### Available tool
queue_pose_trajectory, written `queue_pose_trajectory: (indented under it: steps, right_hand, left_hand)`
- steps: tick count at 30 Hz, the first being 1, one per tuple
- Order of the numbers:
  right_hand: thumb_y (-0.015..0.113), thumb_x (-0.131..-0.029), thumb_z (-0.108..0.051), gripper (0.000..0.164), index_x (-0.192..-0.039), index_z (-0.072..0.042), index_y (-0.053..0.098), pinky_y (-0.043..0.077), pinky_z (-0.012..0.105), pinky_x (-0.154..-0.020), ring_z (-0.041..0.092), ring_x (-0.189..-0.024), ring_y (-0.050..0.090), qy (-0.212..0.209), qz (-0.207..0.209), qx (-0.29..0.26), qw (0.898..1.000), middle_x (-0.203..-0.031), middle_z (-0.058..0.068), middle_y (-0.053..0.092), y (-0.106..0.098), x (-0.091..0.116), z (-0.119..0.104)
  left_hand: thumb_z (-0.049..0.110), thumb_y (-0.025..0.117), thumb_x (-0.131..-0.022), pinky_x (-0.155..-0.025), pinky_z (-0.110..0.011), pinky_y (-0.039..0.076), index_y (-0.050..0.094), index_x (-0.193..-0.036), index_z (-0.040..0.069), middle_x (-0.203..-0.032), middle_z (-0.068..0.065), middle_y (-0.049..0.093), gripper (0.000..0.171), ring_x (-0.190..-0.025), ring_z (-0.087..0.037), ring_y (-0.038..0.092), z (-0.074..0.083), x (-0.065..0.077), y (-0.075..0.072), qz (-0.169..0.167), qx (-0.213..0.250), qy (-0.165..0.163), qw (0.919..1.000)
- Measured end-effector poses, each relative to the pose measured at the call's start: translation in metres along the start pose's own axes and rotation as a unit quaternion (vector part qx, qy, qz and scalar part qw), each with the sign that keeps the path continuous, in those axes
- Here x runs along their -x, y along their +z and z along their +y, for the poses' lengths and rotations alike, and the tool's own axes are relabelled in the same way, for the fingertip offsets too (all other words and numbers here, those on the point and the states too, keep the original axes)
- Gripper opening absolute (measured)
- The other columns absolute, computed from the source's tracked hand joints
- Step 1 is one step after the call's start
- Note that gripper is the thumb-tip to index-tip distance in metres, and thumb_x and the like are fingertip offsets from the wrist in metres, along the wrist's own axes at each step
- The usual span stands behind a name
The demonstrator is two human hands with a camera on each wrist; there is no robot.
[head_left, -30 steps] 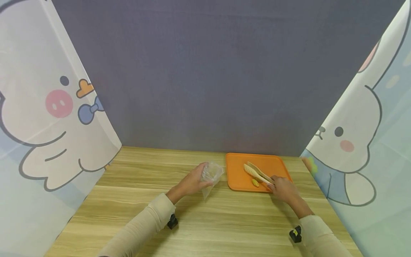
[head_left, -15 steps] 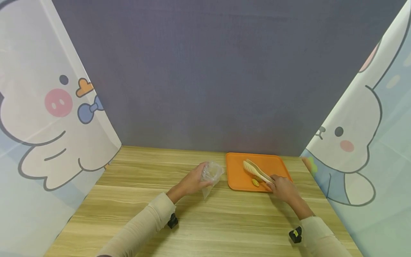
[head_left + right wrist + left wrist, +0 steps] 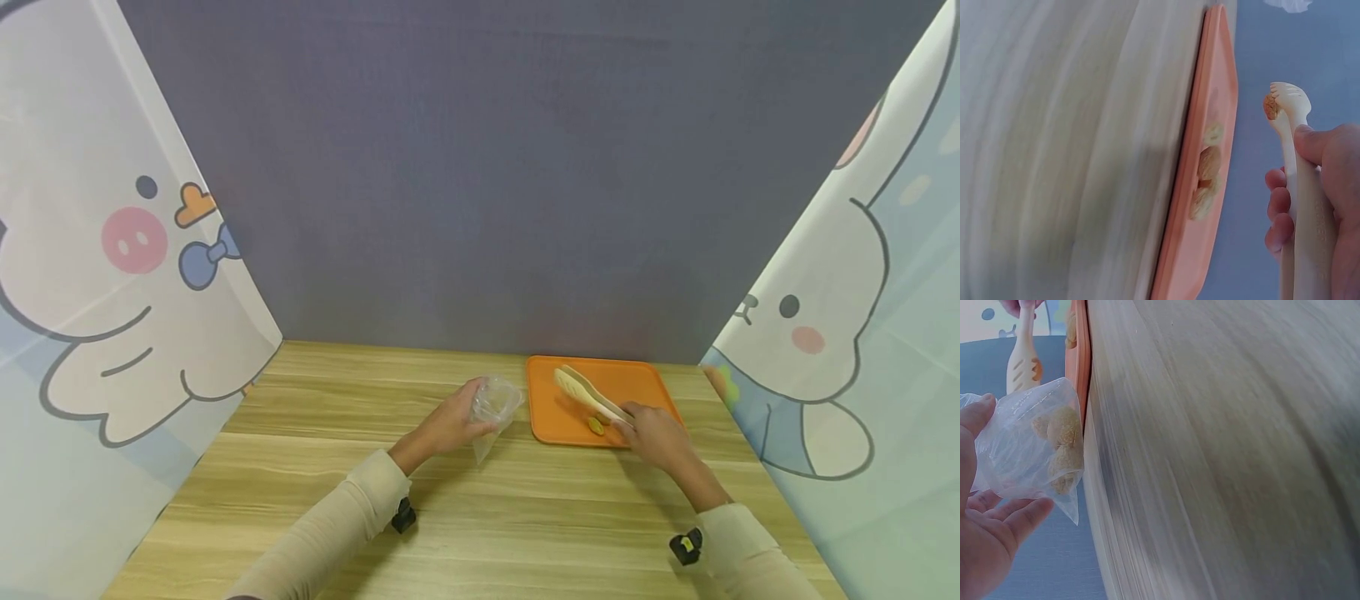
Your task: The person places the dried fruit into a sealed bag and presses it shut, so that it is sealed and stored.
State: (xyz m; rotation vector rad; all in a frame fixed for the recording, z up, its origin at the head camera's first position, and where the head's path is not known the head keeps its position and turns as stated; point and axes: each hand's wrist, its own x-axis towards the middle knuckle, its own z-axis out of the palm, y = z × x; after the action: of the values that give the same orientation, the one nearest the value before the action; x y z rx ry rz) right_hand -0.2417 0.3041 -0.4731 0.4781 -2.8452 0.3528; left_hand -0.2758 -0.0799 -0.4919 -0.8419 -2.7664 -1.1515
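Note:
My left hand [image 3: 456,419] grips a clear plastic bag [image 3: 495,400] by its mouth, left of the orange tray [image 3: 630,380]. In the left wrist view, several light-brown, wrinkled lumps [image 3: 1064,440] lie low in the bag. My right hand [image 3: 658,435] holds beige tongs [image 3: 581,390] over the tray. Between the tong tips, the right wrist view has a small brown, rough lump [image 3: 1269,107]. Several brown and yellowish pieces [image 3: 1209,162] rest on the tray; one small yellow-green piece [image 3: 596,426] shows beside the tongs in the head view.
The wood-grain table [image 3: 525,525] stretches in front of the tray. A grey panel [image 3: 480,183] rises along the back. Cartoon-printed panels flank it at left [image 3: 202,350] and right [image 3: 840,333]. A small black device [image 3: 403,517] sits at the left wrist, another [image 3: 686,547] at the right.
The tongs have lifted and shifted left over the tray, their tips nearer its middle. My right hand has moved slightly left with them. The left hand and bag stay in place.

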Motion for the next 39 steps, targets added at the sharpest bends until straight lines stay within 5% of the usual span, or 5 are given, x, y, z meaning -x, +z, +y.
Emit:
queue_pose_trajectory:
  steps: [10,39]
  right_hand:
    - [0.066,-0.1,-0.029,0.024,-0.108,-0.006,0.07,0.036,0.026,-0.053,0.008,-0.056,0.043,-0.017,-0.007,-0.025,1.0,-0.068,-0.006,0.054,-0.008,-0.006,-0.022]
    - [0.074,-0.094,-0.025,0.032,-0.117,-0.002,0.071,0.041,0.023,-0.054,0.004,-0.057,0.045,-0.064,0.019,-0.045,0.997,-0.077,-0.002,0.065,-0.017,-0.018,-0.078]
  left_hand:
    - [0.031,0.081,-0.088,-0.094,-0.044,0.053,0.037,-0.152,0.002,-0.134,-0.017,0.06,0.083,-0.109,-0.025,0.062,-0.001,-0.001,0.003,0.008,0.001,0.012,0.9999]
    - [0.031,0.08,-0.089,-0.09,-0.042,0.054,0.036,-0.153,0.005,-0.129,-0.014,0.062,0.082,-0.104,-0.023,0.063,0.003,-0.004,0.004,0.006,-0.005,0.011,0.9999]
